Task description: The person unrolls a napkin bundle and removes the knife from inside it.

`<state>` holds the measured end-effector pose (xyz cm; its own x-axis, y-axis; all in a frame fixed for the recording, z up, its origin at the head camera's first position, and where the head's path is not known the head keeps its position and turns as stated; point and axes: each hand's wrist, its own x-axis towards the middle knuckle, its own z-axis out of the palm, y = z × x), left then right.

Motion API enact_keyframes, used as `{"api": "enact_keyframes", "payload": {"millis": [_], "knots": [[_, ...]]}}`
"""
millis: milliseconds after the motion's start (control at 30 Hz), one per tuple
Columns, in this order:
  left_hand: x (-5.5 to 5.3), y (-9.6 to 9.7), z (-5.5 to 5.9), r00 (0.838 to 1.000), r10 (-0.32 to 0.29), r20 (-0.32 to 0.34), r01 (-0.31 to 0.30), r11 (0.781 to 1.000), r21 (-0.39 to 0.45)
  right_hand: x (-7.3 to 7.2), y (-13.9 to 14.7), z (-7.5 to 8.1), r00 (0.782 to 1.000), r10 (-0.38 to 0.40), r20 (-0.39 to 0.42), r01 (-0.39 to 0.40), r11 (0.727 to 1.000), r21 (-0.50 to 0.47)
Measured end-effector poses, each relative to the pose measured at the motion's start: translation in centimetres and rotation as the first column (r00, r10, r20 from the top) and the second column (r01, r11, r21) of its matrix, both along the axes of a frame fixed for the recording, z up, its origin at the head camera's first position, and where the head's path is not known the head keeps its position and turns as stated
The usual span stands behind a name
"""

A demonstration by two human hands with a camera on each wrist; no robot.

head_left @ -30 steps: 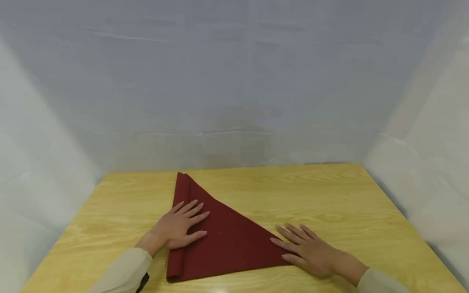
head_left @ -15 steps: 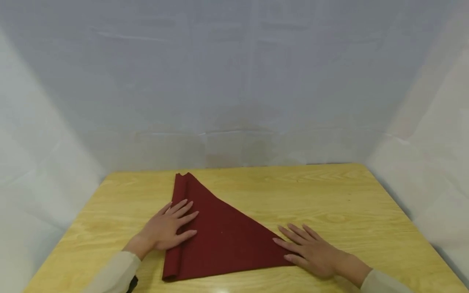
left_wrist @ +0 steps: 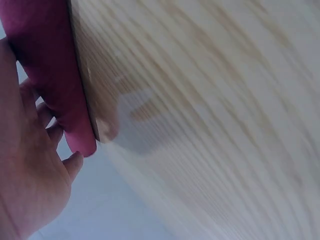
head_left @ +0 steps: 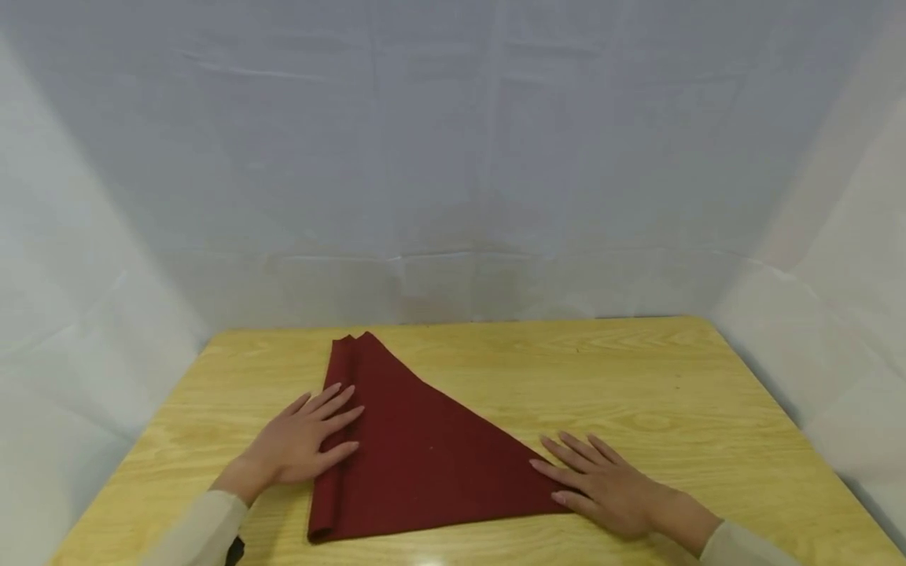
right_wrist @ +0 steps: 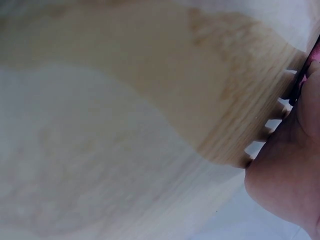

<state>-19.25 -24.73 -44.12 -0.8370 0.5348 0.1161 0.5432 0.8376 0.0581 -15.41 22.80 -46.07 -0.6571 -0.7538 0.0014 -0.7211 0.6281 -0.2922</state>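
A dark red cloth, folded into a rough triangle, lies on the wooden table, its left edge turned into a thick roll. My left hand rests on that roll with fingers spread and straight, fingertips reaching just past it onto the flat cloth. In the left wrist view the rolled cloth runs under the fingers along the table. My right hand lies flat at the cloth's pointed right corner, thumb and forefinger on it, other fingers over the wood. Only a sliver of cloth shows in the right wrist view.
The light wooden table extends around the cloth on all sides. Pale sheeting hangs as a back wall behind the table, with side walls at left and right.
My left hand has slid to the left along with the rolled edge, and the flat part of the cloth has widened. The right hand has stayed almost in place at the corner.
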Motion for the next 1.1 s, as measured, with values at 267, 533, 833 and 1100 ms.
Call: {"api": "enact_keyframes", "payload": {"millis": [267, 533, 833, 1100], "knots": [[0.7, -2.0, 0.0, 0.996, 0.066, 0.066, -0.067, 0.998, 0.016, -0.1, 0.2, -0.3, 1.000, 0.003, -0.003, -0.003, 1.000, 0.008], [0.6, -2.2, -0.3, 0.998, 0.053, 0.032, -0.052, 0.999, -0.007, -0.1, 0.1, -0.2, 1.000, -0.002, 0.028, 0.002, 1.000, 0.001], [0.1, 0.3, 0.2, 0.998, -0.011, 0.057, 0.014, 0.999, -0.047, -0.1, 0.2, -0.4, 1.000, 0.012, 0.013, -0.012, 1.000, -0.005], [0.4, 0.9, 0.2, 0.995, -0.015, 0.098, 0.023, 0.996, -0.086, -0.2, 0.2, -0.4, 1.000, 0.009, 0.015, -0.009, 1.000, 0.007]]}}
